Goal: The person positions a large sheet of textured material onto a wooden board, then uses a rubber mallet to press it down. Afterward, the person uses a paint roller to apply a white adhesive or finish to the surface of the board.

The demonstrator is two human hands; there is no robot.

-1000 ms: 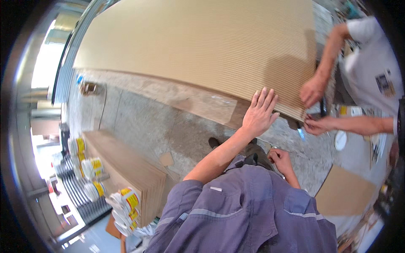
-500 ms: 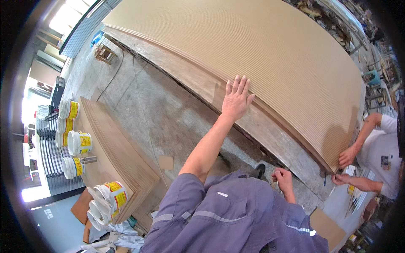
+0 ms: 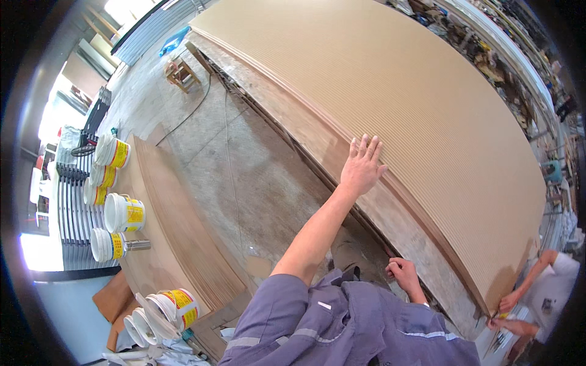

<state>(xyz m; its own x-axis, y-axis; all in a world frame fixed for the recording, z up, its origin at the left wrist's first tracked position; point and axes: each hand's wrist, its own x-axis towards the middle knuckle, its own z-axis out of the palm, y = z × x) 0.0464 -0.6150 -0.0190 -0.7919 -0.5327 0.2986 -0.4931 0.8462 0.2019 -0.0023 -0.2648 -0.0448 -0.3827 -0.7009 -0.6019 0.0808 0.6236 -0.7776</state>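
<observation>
A large tan ribbed panel (image 3: 415,116) lies on top of a stack of sheets with reddish-brown edges. My left hand (image 3: 361,168) rests on the panel's near edge, open, with its fingers stretched out flat on the ribs. Close to my body, below the board's edge, my right hand (image 3: 404,276) is closed with curled fingers. What it holds, if anything, is too small to make out. At the panel's right corner another person's hands (image 3: 508,303) touch the edge, beside a small yellow thing (image 3: 504,315).
A worn grey board (image 3: 421,235) sticks out beneath the stack. White-and-yellow buckets (image 3: 127,212) stand on a lower stack of brown sheets (image 3: 183,229) to the left. A small wooden stool (image 3: 182,74) is on the concrete floor, near a cable. Clutter lines the far right.
The view has shifted, so the panel and buckets appear moved. My left hand stays flat on the panel's edge; my right hand stays curled. The other person appears lower at the right corner.
</observation>
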